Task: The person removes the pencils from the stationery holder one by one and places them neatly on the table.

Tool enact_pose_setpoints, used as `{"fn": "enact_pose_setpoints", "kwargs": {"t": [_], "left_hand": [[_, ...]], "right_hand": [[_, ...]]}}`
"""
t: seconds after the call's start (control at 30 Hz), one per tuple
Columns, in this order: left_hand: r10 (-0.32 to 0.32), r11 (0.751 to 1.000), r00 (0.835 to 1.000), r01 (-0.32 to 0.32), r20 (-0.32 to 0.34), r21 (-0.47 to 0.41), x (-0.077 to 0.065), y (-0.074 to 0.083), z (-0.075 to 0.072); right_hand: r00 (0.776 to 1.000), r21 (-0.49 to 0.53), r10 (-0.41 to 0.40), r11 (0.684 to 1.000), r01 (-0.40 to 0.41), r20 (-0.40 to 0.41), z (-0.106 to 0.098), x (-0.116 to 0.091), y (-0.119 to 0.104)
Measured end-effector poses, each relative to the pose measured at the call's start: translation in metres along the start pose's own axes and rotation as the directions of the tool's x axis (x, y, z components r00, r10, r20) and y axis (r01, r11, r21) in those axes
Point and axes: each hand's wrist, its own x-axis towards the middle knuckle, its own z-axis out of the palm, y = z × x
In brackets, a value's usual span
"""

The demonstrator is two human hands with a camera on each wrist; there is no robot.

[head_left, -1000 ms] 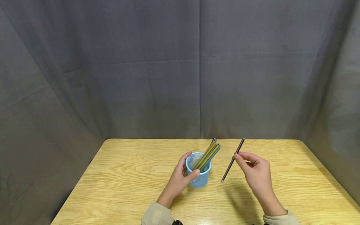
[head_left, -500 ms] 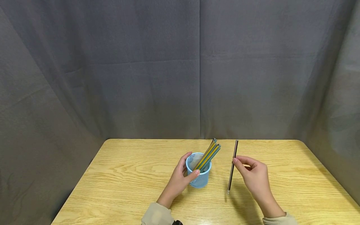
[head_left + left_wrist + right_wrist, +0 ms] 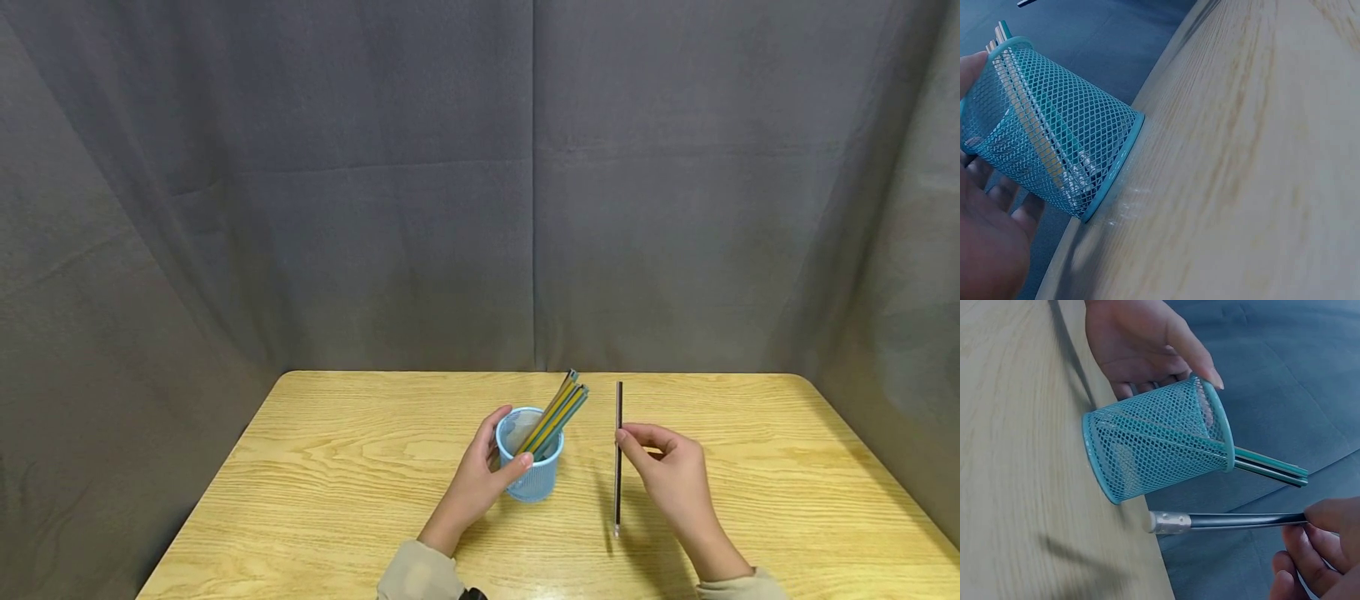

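A blue wire-mesh pencil cup point(image 3: 534, 483) stands upright on the table, gripped from the left by my left hand point(image 3: 477, 479), thumb at the near rim and fingers round the far side. Several pencils point(image 3: 557, 417), yellow, green and dark, lean in it toward the right. To the right of the cup, my right hand point(image 3: 673, 475) pinches a black pencil point(image 3: 618, 492) between thumb and fingers. This pencil hangs nearly vertical, eraser end down. The right wrist view shows its white eraser point(image 3: 1150, 522) and silver ferrule point(image 3: 1174, 523) close over the tabletop.
The wood-grain table point(image 3: 337, 483) has rounded far corners. Behind it and at both sides hang grey curtains point(image 3: 390, 250). Shadows of the right hand and its pencil fall on the wood to the right of the cup.
My right hand has moved slightly left and toward me, lowering the black pencil and turning it from slanted to nearly vertical. The left hand and the cup have stayed put.
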Motion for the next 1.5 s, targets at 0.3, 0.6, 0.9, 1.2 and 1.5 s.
{"fn": "enact_pose_setpoints", "kwargs": {"t": [0.3, 0.6, 0.9, 1.2, 1.5], "left_hand": [[0.01, 1.0, 1.0, -0.01, -0.001, -0.002, 0.0, -0.001, 0.0], [-0.001, 1.0, 1.0, 0.001, 0.001, 0.001, -0.001, 0.001, 0.0], [0.005, 1.0, 1.0, -0.005, 0.002, 0.009, 0.0, -0.001, 0.0], [0.006, 1.0, 1.0, -0.006, -0.001, 0.01, 0.001, 0.0, 0.0], [-0.006, 1.0, 1.0, 0.006, 0.002, -0.011, 0.0, 0.0, 0.0]], "right_hand": [[1.0, -0.046, 0.016, 0.999, -0.016, 0.016, 0.006, 0.0, 0.01], [0.995, -0.09, 0.082, 0.993, -0.077, 0.052, 0.011, 0.002, 0.018], [0.986, -0.092, 0.136, 0.988, -0.127, 0.097, 0.014, 0.002, 0.024], [0.978, -0.038, 0.178, 0.984, -0.175, 0.113, 0.015, 0.002, 0.029], [0.975, -0.034, 0.187, 0.982, -0.184, 0.121, 0.017, 0.002, 0.036]]}}
